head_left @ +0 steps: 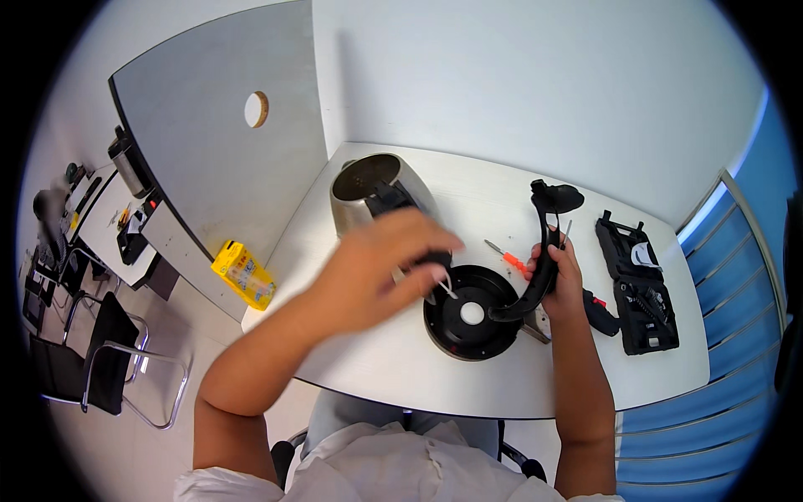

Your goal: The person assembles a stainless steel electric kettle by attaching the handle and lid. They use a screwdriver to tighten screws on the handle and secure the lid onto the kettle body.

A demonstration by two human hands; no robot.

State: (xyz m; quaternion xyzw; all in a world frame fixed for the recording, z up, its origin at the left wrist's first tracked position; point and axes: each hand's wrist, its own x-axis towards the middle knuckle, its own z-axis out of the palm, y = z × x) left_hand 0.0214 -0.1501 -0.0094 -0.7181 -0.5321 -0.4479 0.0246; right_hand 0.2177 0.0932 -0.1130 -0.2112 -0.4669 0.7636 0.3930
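My right hand (569,280) is wrapped round a curved black kettle handle (544,266), held upright above the table. My left hand (376,268), smeared by motion, has thumb and forefinger closed about a small black part (437,258) with thin white wires. Below and between the hands lies a round black kettle base (458,336) with a white disc at its centre. Behind my left hand stands the steel kettle body (416,186), open at the top. An orange-handled screwdriver (508,258) lies beside my right fingers. A thin metal shaft (569,227) shows behind the handle.
An open black tool case (627,266) rests at the table's right, with a black-and-red power tool (600,315) beside it. A yellow package (242,274) stands by the left edge, against the grey partition (217,109). Blue slatted panels (728,309) rise beyond the right edge.
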